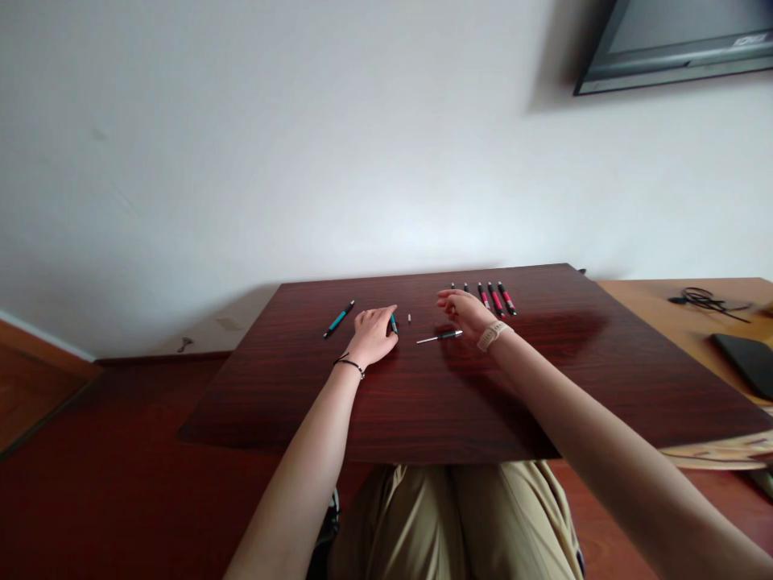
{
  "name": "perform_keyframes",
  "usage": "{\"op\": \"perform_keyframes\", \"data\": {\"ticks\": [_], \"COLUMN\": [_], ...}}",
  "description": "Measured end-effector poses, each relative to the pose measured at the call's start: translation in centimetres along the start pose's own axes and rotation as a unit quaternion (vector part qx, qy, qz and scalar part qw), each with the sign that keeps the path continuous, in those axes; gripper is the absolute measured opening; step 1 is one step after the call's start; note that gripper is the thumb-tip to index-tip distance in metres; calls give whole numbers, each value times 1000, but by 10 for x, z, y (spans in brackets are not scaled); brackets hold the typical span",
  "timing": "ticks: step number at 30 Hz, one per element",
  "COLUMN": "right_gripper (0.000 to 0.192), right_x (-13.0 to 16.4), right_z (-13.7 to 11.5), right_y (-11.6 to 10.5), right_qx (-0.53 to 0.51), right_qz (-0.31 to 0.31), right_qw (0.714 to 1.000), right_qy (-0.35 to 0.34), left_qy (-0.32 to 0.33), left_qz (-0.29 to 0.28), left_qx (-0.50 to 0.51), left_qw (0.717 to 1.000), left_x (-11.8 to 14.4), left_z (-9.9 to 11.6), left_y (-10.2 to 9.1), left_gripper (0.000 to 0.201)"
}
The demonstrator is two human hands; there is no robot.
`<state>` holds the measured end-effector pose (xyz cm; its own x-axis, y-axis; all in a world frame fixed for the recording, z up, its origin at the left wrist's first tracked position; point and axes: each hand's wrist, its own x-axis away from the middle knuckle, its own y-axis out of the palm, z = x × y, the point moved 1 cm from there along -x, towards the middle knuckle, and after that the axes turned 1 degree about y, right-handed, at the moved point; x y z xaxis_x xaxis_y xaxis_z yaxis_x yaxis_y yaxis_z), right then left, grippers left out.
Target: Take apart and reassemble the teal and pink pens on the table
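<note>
The left hand (374,334) lies palm down on the dark wooden surface (423,403), its fingers curled loosely over a short teal pen piece (394,325) that peeks out at the fingertips; whether it is actually pinched cannot be told. The right hand (464,312) hovers relaxed and half open, gripping nothing, just above a slim pen part with a metal tip (440,337). A tiny dark piece (409,319) sits between the hands. To handle such parts well, I would judge that fingertip pinches and keeping the small piece in sight matter most. A whole teal pen (339,319) lies to the left, a row of red pens (492,298) beyond the right hand; their details are too small to read.
</note>
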<state>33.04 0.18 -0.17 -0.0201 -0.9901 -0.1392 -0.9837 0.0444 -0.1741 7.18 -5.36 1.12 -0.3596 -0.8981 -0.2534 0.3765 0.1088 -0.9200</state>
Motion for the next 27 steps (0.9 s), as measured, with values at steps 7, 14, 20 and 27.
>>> {"op": "perform_keyframes", "data": {"ticks": [7,14,20,27], "right_gripper": [42,30,31,27], "right_x": [12,20,16,13], "right_z": [8,11,20,29], "right_y": [-5,5,12,13], "right_qx": [-252,-160,-110,-42], "right_qz": [-35,-58,-61,-26], "right_qw": [959,985,990,992], "right_qy": [124,29,-58,-113], "left_qy": [11,4,28,69], "left_qz": [-3,3,66,75], "left_qx": [-8,-6,4,-10], "left_qw": [1000,1000,997,995], "left_x": [0,-3,-6,-15], "left_z": [4,-1,12,32], "left_y": [1,2,2,16], "left_gripper": [60,56,40,30]}}
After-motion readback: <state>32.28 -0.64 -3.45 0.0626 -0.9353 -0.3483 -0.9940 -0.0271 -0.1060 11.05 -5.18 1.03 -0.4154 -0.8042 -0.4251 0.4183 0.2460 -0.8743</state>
